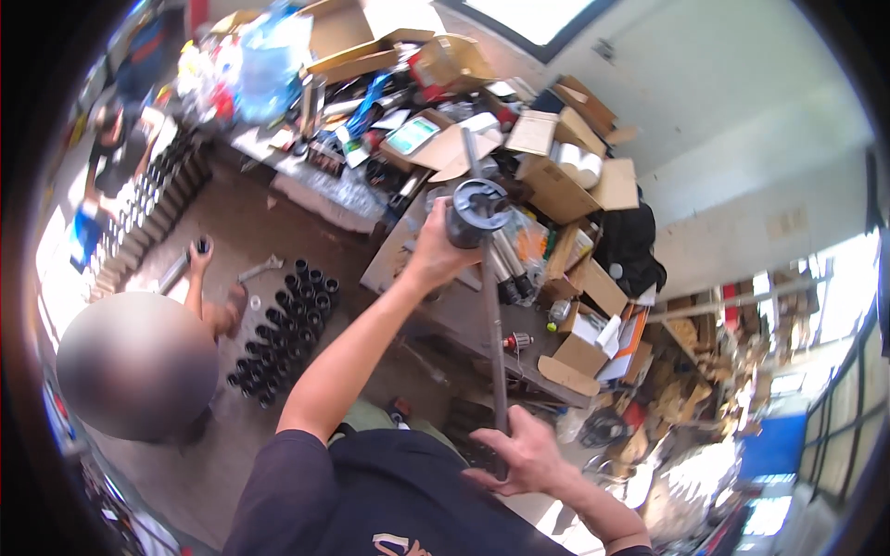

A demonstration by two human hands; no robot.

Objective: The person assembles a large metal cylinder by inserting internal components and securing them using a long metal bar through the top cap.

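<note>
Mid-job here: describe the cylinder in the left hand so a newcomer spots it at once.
Find the cluttered workbench in the upper middle, then the left hand seen against it. That hand grips a short, dark grey cylinder with a round, paler end facing the camera. Unlike the long, slim bar by the right hand, it is squat and wide.

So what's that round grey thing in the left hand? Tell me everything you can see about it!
The round grey part is a short, chunky cylinder with a paler rim and dark shapes inside, too blurry to name. It looks like metal or hard plastic. Its rim end faces up toward the camera, and it shows against the cluttered bench. The left hand holds its side. A long bar meets it in the picture; whether through or behind it, I can't tell.
</note>
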